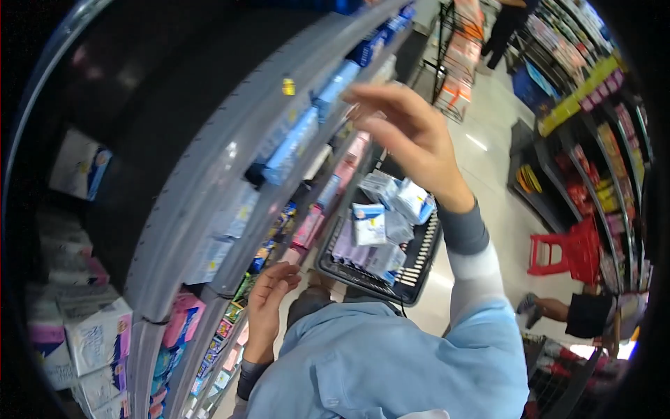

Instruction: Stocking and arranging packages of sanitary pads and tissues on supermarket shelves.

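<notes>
My right hand (403, 131), slightly blurred, is raised over the far end of a black plastic basket (429, 262), near light-blue packages (296, 144) on the shelf. Its fingers are apart with nothing seen between them. Below it, the basket holds several soft plastic-wrapped packs, among them a white and blue pack (369, 225) and lilac packs (349, 246). My left hand (272, 293) is beside the shelf edge, left of the basket's near corner, its fingers loosely curled and nothing visible in them.
Tiered shelves with clear front guards run along my left; white and pink packs (94, 330) are stacked on the top one. A wire rack (455, 63) stands ahead. To the right are a red plastic stool (568, 251), stocked shelves and a person (581, 314); another person stands farther up the aisle.
</notes>
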Tool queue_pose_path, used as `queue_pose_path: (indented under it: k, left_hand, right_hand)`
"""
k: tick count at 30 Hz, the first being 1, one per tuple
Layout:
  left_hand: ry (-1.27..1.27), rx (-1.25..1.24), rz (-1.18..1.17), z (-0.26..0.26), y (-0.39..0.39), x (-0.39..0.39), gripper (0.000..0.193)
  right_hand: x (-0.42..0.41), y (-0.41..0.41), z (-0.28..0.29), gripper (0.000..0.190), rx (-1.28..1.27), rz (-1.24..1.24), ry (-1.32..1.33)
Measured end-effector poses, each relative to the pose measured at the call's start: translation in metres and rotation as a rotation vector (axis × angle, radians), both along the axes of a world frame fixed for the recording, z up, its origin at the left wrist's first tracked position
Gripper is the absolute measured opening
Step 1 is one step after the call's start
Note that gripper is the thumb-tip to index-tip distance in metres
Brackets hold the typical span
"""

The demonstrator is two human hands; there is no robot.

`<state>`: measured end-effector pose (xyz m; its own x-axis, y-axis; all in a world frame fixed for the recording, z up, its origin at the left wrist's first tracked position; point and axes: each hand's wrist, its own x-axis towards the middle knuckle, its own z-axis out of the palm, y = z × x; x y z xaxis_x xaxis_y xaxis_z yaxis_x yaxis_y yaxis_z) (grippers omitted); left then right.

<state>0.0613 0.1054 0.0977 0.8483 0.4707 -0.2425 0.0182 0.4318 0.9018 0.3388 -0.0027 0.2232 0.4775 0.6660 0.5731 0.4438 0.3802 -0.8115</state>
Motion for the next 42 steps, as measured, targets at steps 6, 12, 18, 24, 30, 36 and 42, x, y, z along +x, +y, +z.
queue_pose_path:
  k: [6,12,18,24,30,36,42]
  left_hand:
    - [0.163,0.023,-0.304,-0.027,-0.035,0.053,0.032]
    - [0.173,0.105,-0.362,-0.013,-0.066,0.076,0.032]
    - [0.249,0.170,-0.322,-0.012,-0.071,0.067,0.032]
    - [0.315,0.140,-0.202,-0.017,-0.072,0.046,0.031]
    - [0.247,0.127,-0.229,-0.019,-0.078,0.053,0.032]
    - [0.235,0.402,-0.280,-0.032,-0.081,0.067,0.053]
    - [0.116,1.143,-0.171,-0.011,-0.096,0.107,0.100]
  right_hand:
    - [0.019,-0.198,-0.292,0.045,-0.775,-0.822,0.566]
    - [0.009,-0.202,-0.346,0.075,-0.975,-0.933,0.279]
    - [0.088,-0.206,-0.352,0.103,-1.185,-0.793,-0.149]
    - [0.104,-0.186,-0.356,0.118,-1.535,-0.669,-0.032]
    - [0.091,-0.203,-0.362,0.106,-1.198,-0.791,0.018]
    - [0.044,-0.169,-0.261,0.079,-0.563,-0.497,0.640]
    - [-0.026,-0.109,-0.163,0.098,-0.416,-0.131,0.485]
